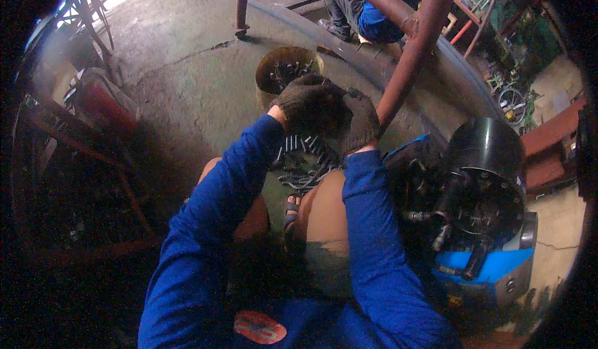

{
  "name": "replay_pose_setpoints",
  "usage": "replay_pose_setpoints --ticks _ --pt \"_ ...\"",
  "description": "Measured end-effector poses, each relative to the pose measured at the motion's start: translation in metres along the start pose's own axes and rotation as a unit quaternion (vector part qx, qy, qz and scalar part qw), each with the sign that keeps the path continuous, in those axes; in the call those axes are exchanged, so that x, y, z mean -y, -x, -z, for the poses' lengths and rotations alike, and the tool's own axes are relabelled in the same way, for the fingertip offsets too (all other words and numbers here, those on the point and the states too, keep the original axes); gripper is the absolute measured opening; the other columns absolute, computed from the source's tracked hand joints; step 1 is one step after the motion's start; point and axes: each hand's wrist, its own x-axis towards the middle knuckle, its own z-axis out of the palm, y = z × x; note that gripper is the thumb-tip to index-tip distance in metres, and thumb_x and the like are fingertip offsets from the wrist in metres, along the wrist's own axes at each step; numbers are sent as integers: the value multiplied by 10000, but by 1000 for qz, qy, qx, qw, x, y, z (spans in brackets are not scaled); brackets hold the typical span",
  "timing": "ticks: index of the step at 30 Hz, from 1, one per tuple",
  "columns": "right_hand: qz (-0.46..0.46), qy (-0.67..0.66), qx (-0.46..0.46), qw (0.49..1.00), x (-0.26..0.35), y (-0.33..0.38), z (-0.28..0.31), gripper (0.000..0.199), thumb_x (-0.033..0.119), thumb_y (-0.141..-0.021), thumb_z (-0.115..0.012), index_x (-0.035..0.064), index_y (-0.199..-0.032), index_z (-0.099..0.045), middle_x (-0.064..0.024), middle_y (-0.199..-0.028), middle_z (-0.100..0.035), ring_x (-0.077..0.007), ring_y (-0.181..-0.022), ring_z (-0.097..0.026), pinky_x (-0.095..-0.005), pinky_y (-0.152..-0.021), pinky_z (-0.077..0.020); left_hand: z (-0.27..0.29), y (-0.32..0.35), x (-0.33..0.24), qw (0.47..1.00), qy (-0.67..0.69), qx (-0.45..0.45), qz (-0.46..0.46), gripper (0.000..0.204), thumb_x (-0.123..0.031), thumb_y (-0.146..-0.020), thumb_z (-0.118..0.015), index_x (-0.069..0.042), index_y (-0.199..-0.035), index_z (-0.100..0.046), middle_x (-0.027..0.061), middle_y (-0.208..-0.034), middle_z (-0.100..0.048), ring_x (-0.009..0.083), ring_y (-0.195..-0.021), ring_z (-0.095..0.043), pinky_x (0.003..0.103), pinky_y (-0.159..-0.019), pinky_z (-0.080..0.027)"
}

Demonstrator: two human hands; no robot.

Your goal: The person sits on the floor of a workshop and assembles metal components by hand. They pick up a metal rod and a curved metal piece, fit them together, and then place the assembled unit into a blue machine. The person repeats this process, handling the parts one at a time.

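Observation:
My left hand (306, 103) and my right hand (361, 122), both in dark knitted gloves, meet in front of me above the floor. Their fingers are curled in toward each other. Whatever lies between them is lost in shadow against the dark gloves. Just beyond the left hand stands a round, rusty-rimmed metal container (263, 78) with small dark metal pieces inside. Under my wrists, several short metal rods or bolts (300, 143) lie on the floor. Closer to my feet is a pile of thin, ridged metal pieces (299, 179).
A red-brown pipe frame (418, 53) slants past my right hand. At the right stands a blue machine (486, 265) with a black drum (489, 146). Dark metal framework (124, 193) fills the left. Another person (380, 22) sits at the far side, beyond the pipes.

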Motion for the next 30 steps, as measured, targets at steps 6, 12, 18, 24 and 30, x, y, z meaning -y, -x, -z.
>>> replay_pose_setpoints --ticks 6,12,18,24,30 --pt "-39 -98 -15 994 9 4 -11 299 232 -997 -583 31 -1166 -724 -90 -1120 -727 -232 -969 -694 -385 -867 -571 -2 -3 4 966 245 -26 80 362 -105 -1004 -619 -51 -1362 -619 131 -1356 -657 264 -1235 -610 407 -1082 -494" --pt "-70 -164 -21 984 11 3 -3 285 236 -994 -592 45 -1155 -729 -81 -1098 -737 -234 -955 -702 -380 -859 -575 -7 -5 -11 996 -7 -28 -88 351 -57 -994 -642 -33 -1343 -618 101 -1263 -706 231 -1108 -685 391 -999 -561" --pt "-26 -157 -34 987 14 7 -12 250 188 -956 -622 43 -1134 -722 -101 -1055 -744 -263 -928 -710 -406 -855 -584 -12 -6 10 998 47 -42 -18 380 -85 -961 -677 -66 -1338 -629 104 -1250 -707 241 -1110 -679 386 -983 -563" --pt "-5 -104 -64 992 22 13 -17 199 160 -920 -650 56 -1068 -731 -73 -1007 -734 -225 -909 -692 -361 -832 -569 -13 -1 4 994 50 -60 -82 356 -262 -909 -729 -115 -1231 -696 103 -1150 -712 276 -1075 -661 372 -950 -534" --pt "24 -18 -62 998 9 2 -1 360 92 -926 -641 56 -1283 -623 -95 -1114 -687 -241 -978 -676 -386 -906 -568 -14 -2 1 996 3 -81 20 315 -230 -926 -732 -83 -1199 -679 97 -1041 -732 227 -958 -685 371 -858 -541"
